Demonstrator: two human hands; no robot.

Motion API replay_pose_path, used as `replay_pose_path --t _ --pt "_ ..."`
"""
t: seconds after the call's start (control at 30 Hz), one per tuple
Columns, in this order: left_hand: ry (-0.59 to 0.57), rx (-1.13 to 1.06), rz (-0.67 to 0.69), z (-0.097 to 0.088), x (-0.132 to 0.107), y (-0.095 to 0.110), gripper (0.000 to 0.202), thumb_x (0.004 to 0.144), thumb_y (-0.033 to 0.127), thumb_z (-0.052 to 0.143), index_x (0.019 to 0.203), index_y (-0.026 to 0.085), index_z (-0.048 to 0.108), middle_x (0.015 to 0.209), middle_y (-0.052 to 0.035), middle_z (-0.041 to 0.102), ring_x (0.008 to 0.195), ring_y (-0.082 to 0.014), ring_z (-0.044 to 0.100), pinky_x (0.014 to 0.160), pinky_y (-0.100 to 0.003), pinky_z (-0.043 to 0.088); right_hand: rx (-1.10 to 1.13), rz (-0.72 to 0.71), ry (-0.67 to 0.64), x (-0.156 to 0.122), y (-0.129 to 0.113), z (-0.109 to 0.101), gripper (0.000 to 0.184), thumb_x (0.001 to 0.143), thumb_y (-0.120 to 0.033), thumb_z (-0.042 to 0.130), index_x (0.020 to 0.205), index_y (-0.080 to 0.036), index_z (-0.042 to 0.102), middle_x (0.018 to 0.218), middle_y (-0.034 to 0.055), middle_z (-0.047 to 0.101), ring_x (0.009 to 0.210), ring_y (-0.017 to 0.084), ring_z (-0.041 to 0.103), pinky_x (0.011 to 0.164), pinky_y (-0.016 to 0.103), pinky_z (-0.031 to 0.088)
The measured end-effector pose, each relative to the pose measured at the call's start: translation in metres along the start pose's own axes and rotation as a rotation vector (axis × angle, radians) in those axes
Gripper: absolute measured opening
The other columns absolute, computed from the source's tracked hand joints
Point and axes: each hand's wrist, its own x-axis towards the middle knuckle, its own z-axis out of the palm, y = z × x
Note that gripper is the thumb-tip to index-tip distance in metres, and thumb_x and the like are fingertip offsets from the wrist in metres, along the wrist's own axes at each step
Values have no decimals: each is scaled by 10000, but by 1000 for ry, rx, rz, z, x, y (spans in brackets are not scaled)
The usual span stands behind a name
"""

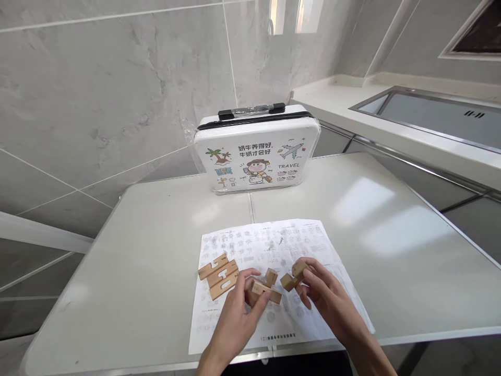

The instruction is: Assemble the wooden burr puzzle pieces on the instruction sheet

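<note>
My left hand [242, 308] is closed on a few notched wooden puzzle pieces [263, 288] that cross one another, with one block end sticking up. Between the fingertips of my right hand [324, 290] is a single notched wooden puzzle piece [294, 277], tilted, just right of the pieces in my left hand and apart from them. Left of my left hand, three more wooden puzzle pieces [222, 275] with cut-outs lie side by side. Under both hands spreads a printed paper sheet [235, 326] with small diagrams. My fingers partly cover the pieces they grip.
A white cartoon-printed suitcase [230, 180] in clear plastic stands at the back of the pale folding table [129, 282], against the grey tiled wall [117, 78]. A counter with a sink [426, 112] is at the right. The table's seam runs down its middle.
</note>
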Motion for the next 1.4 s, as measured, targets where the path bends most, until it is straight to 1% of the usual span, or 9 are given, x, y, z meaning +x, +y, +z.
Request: replay_pose_path --t 0.2,0.33,0.57,0.73,0.9,1.07,1.17,1.3,1.4 --pt "-52 118 27 -5 1 9 346 952 575 637 1091 259 656 833 6 677 774 -195 567 673 -270 395 -154 -218 131 -3 -6 -1 289 1044 -499 561 1194 -261 628 1018 75 686 727 187 619 664 330 551" --pt "-59 100 41 -5 4 15 345 852 574 761 969 250 747 773 12 671 762 -194 572 690 -271 421 -309 -304 108 -3 -8 0 276 1043 -470 573 1219 -264 628 1101 96 715 806 214 687 684 338 593" --pt "-101 -60 71 -4 6 15 373 981 559 608 1055 219 744 950 -47 736 912 -228 670 853 -325 505 -554 -321 -5 -8 2 3 244 1046 -414 572 1196 -257 682 1139 94 737 970 251 719 829 367 619" --pt "-247 -253 -3 0 2 10 474 1037 622 465 1257 215 568 840 -13 696 669 -177 688 767 -329 531 -648 -330 -84 -9 8 -1 182 1027 -352 609 1185 -293 676 1065 53 742 941 235 716 825 346 611" --pt "-153 -142 19 4 1 8 490 1053 648 367 1281 240 512 680 56 496 602 -154 510 601 -266 438 -710 -381 -124 -11 8 1 164 1032 -326 594 1144 -299 709 1092 77 692 830 216 684 772 353 609" --pt "-59 -3 40 9 2 9 500 1066 641 293 1238 245 545 609 74 365 549 -159 375 550 -278 268 -716 -362 -172 -14 8 5 194 1041 -366 586 1151 -289 727 922 65 680 769 219 656 704 339 592" --pt "-58 31 43 10 3 10 462 1067 627 301 1194 251 537 623 68 419 552 -163 380 552 -279 264 -733 -333 -191 -16 9 7 207 1046 -362 585 1190 -303 721 917 50 711 761 213 663 697 323 588" --pt "-99 35 34 6 2 12 415 1075 601 311 1087 244 524 717 33 567 644 -177 498 623 -283 356 -779 -301 -194 -19 8 9 240 1057 -338 568 1258 -338 700 966 36 744 794 213 697 735 326 583" --pt "-152 -12 11 2 0 10 437 1045 626 399 1190 246 560 790 19 577 723 -180 531 686 -284 413 -748 -264 -166 -21 7 9 225 1047 -340 582 1247 -315 682 934 29 751 774 208 707 716 314 578"
